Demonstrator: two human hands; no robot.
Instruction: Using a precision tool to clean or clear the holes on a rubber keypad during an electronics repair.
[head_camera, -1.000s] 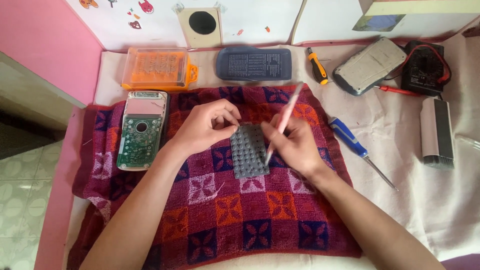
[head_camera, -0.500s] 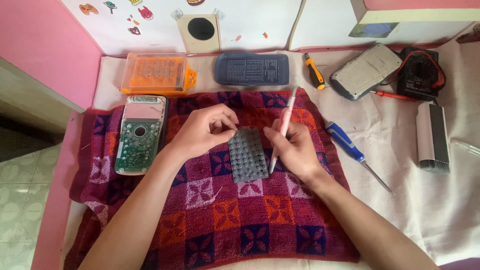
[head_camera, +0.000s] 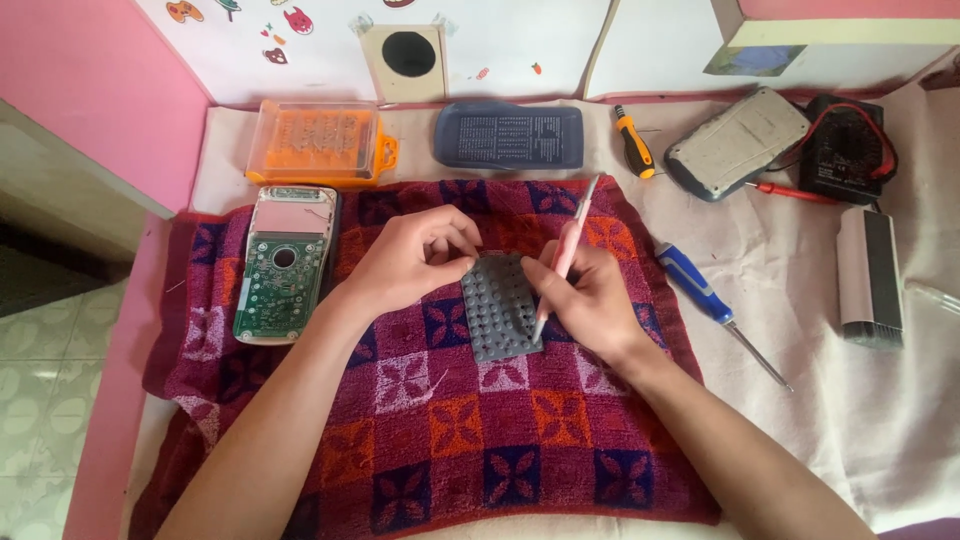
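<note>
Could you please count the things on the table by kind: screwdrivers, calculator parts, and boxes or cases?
Screwdrivers: 2, orange-handled and blue-handled.
Calculator parts: 3, circuit board, key mat, dark back cover.
Boxes or cases: 2, orange box, grey case.
Total: 7

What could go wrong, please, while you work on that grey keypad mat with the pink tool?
1. The left hand pins only the top corner of the grey rubber keypad mat, so it may slide on the soft towel under the pink tool held by the right hand.
2. The bare circuit board lies close to the left forearm and could get nudged.
</note>
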